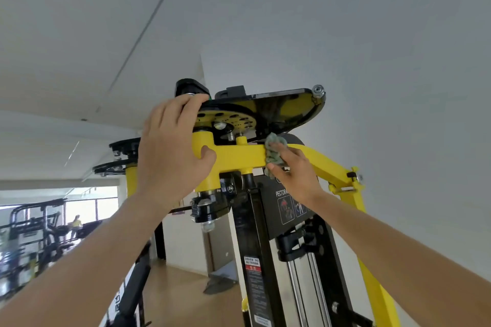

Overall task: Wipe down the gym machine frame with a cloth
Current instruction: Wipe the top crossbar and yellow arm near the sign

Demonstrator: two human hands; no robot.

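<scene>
White wall [398, 61] and ceiling fill the upper view; the camera looks up.

Gym machine frame [350, 202]: yellow tubing, 1 horizontal arm crossing the centre and sloping down on the right to an upright. A black mast [249, 233] rises behind it, with 2 chrome guide rods [305, 287] beside it.

Other gym equipment [34, 228] stands far off at lower left, near a bright window, blurred.

Black top plate [279, 106] caps the machine, its glossy underside reflecting yellow. A yellow perforated disc [225, 118] sits just under it on the left.

Dark instruction placard [281, 204] hangs below the arm, partly hidden by the right wrist.

Left hand [170, 151]: raised, fingers reaching up over the rim of the disc, thumb pressed against the front of the yellow pivot hub. It grips the frame there.

Right hand [295, 170]: fingers curled over the top of the horizontal arm, thumb under it, pinching the cloth against the tube.

Cloth [273, 151]: grey-green, bunched, wrapped over the yellow arm right of centre, between hand and metal.

1 silver bolt [318, 90] at the plate's right tip.
</scene>
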